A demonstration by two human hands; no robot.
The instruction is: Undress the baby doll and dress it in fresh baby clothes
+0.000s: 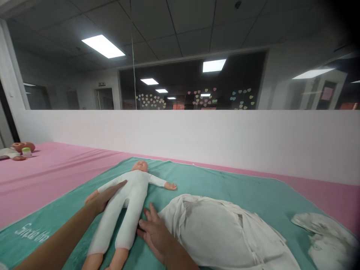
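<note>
A baby doll (126, 210) in a white one-piece suit lies on its back on a teal mat (225, 187), head toward the far wall. My left hand (104, 197) lies flat and open on the doll's left side, fingers pointing at its chest. My right hand (153, 232) rests open beside the doll's right leg, fingers spread and touching the suit. A spread-out white garment (219, 232) lies just right of that hand.
The teal mat covers a pink sheet (50, 168). A crumpled white cloth (323, 236) sits at the mat's right edge. Another doll (21, 148) and a small green-lidded bottle (26, 152) lie at far left. A white wall (197, 135) with windows runs behind.
</note>
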